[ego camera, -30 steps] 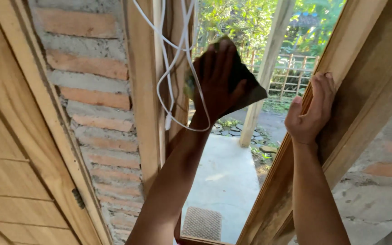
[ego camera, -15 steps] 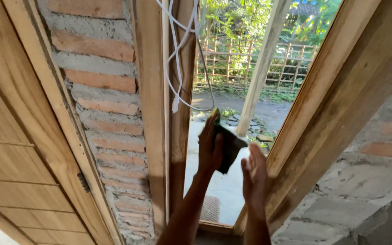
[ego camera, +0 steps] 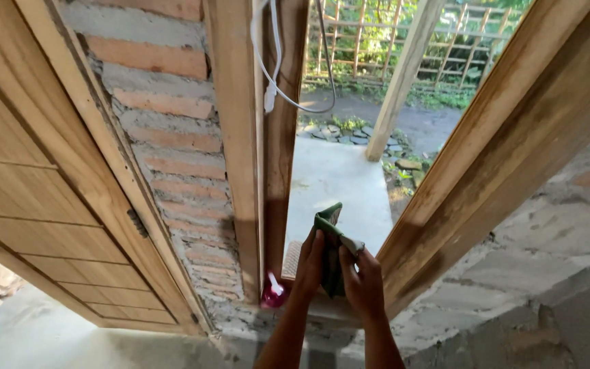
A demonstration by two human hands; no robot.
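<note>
Green cloth (ego camera: 330, 240), lower than before, seemingly in both hands' closed fingers (ego camera: 314, 254).

daylight floods through the opening, interior shadowed, wide-angle edges bent.

Both forearms rise side by side from the near edge, hands raised close together. Left hand (ego camera: 311, 263) and right hand (ego camera: 363, 283) each have fingers curled in a grip.
</note>
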